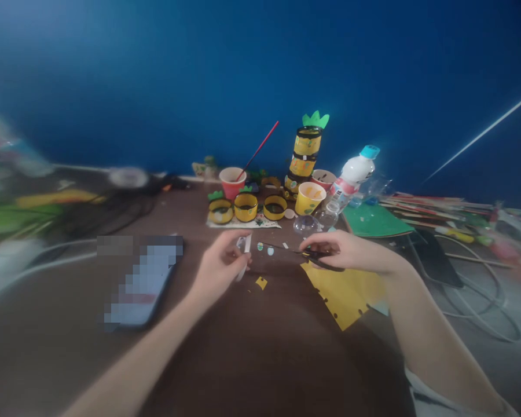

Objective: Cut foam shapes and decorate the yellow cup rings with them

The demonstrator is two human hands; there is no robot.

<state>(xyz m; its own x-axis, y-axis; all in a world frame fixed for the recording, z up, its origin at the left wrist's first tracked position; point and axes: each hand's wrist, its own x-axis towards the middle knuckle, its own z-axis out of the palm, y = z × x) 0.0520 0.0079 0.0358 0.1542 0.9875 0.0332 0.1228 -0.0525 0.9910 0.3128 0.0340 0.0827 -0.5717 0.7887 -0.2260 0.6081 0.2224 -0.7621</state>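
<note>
**Scissors [312,255] and white paper strip [242,260] in hand over a brown table [243,359]**

The left hand [223,260] pinches the strip closed between thumb and fingers; the right hand [336,249], curled through the handles, holds the scissors pointing left towards it. How far the blades are parted is unclear. A yellow scrap [261,282] lies nearer, between the hands. A yellow sheet [341,298] lies beneath the right forearm, a smartphone [150,289] left. Farther off stands a green-crowned tower of yellow rings [303,167].

Counter [260,353] is dark brown, scissor handles [335,264] black, strip [248,243] mostly white. Sheet [347,295] by the right edge: yellow, dark spots. Rings [245,214] are yellow with black rims, cap [370,152] turquoise, wall [200,75] deep blue.
</note>
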